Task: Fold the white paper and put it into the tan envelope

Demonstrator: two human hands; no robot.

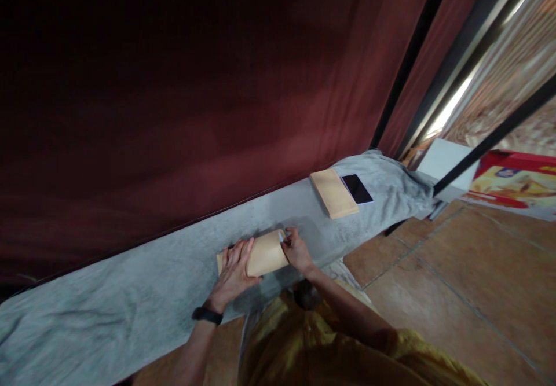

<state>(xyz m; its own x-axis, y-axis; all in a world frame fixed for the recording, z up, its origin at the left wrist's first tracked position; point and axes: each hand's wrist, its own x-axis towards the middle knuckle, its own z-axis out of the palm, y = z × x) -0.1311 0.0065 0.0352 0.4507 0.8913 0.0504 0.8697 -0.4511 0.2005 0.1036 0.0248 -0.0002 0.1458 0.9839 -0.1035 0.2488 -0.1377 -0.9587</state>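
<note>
A tan paper envelope point(268, 254) lies on the grey cloth-covered bench point(174, 258) in front of me. My left hand point(235, 273) rests flat on its left part with the fingers spread; a black band is on that wrist. At the envelope's right end, my right hand point(296, 251) is closed in a pinch, with a small white piece point(282, 237) showing at the fingertips. What that piece is cannot be made out. A second tan envelope point(334, 194) lies further right on the bench, beside a dark-screened phone point(357, 188).
A dark red curtain point(260, 114) hangs behind the bench. At the right are black metal bars, a white box point(447, 163) and a red and yellow package point(516, 183). Brown floor tiles point(434, 276) show below.
</note>
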